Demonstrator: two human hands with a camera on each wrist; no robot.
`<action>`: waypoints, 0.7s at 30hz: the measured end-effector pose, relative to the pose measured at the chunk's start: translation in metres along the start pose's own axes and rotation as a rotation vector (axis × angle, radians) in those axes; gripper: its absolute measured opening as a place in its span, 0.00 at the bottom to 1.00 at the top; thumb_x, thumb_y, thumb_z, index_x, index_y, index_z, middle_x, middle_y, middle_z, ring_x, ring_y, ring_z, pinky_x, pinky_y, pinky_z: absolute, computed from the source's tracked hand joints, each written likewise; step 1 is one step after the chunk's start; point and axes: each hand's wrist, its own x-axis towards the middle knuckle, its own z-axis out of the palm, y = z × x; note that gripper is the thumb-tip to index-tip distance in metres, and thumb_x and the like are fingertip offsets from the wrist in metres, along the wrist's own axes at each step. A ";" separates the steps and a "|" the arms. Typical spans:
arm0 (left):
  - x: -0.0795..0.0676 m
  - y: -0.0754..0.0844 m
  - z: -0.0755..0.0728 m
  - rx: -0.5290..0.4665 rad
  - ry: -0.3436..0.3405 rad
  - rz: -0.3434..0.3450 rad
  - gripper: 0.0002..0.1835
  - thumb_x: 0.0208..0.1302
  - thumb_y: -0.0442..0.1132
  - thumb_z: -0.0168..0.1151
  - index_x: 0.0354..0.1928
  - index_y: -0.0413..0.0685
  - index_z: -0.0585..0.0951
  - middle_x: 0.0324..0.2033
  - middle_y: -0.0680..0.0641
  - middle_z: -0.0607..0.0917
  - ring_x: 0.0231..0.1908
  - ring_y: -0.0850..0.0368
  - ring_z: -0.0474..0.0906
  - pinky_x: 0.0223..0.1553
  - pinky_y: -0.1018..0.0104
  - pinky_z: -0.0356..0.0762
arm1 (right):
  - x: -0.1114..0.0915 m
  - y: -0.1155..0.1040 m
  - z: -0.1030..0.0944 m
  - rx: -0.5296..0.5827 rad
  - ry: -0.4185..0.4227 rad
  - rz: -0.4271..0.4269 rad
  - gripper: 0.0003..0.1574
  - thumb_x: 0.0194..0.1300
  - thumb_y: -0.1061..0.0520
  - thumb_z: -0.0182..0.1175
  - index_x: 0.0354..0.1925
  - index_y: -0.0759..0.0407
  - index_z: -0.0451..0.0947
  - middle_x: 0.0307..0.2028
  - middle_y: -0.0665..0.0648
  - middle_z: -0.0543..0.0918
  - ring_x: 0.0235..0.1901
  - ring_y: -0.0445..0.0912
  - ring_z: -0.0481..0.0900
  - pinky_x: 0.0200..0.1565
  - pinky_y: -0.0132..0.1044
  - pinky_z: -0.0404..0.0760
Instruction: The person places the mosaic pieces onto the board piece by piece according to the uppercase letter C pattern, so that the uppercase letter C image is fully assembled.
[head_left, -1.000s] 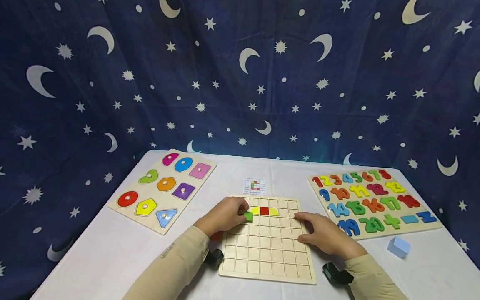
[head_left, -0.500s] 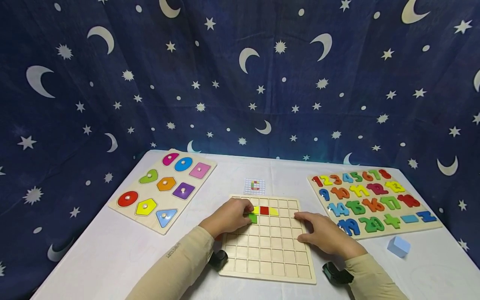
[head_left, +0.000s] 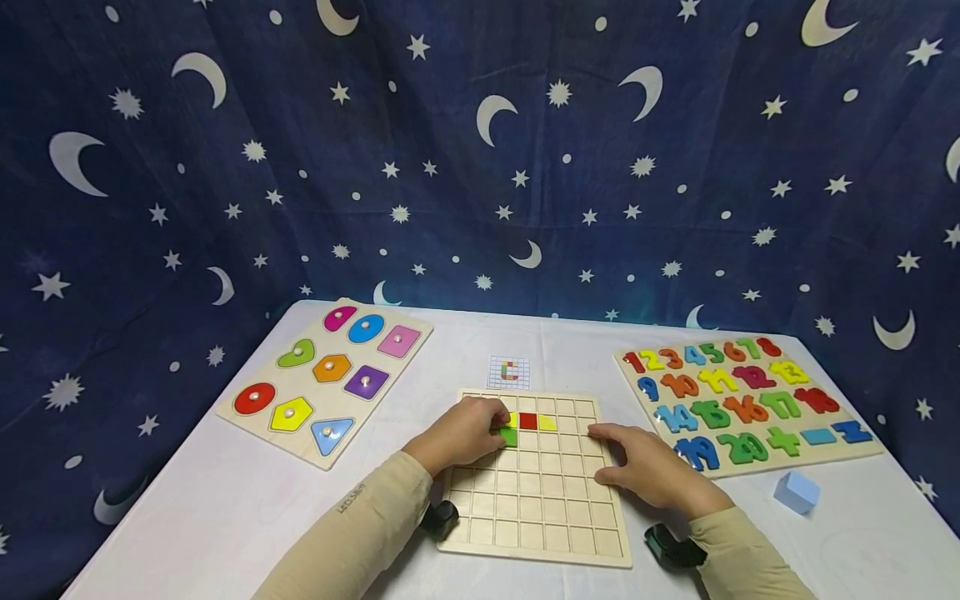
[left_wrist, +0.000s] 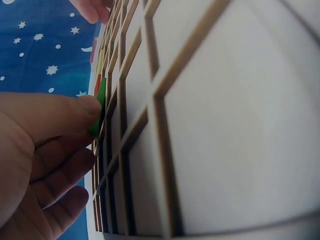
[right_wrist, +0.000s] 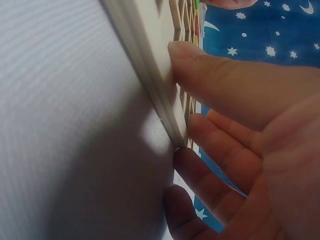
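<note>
My left hand [head_left: 465,429] pinches a green square tile [head_left: 509,437] at the upper left of a wooden grid board [head_left: 531,508]. In the left wrist view the thumb lies against the green tile, which stands slightly tilted at the grid; whether it is seated in a cell cannot be told. Just above it runs a row of a yellow tile [head_left: 513,420], a red square tile [head_left: 528,422] and a second yellow tile [head_left: 548,422]. On the board's right edge rests my right hand [head_left: 648,467], thumb and fingers spread along the rim, holding no tile.
Behind the board lies a small card [head_left: 509,372] with a coloured grid pattern. A shape puzzle [head_left: 352,350] sits at the left, a number puzzle [head_left: 738,400] at the right. A pale blue block [head_left: 797,493] stands near my right forearm.
My left hand has carried the green tile a little to the right and settled it below the left yellow tile. The right hand stays on the board's edge.
</note>
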 end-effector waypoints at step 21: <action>-0.005 -0.002 -0.005 -0.056 0.016 -0.058 0.12 0.58 0.36 0.74 0.43 0.44 0.83 0.35 0.53 0.84 0.37 0.60 0.77 0.46 0.63 0.78 | 0.000 -0.001 0.001 0.000 -0.003 0.012 0.40 0.56 0.52 0.75 0.66 0.57 0.74 0.64 0.62 0.75 0.67 0.64 0.66 0.64 0.64 0.62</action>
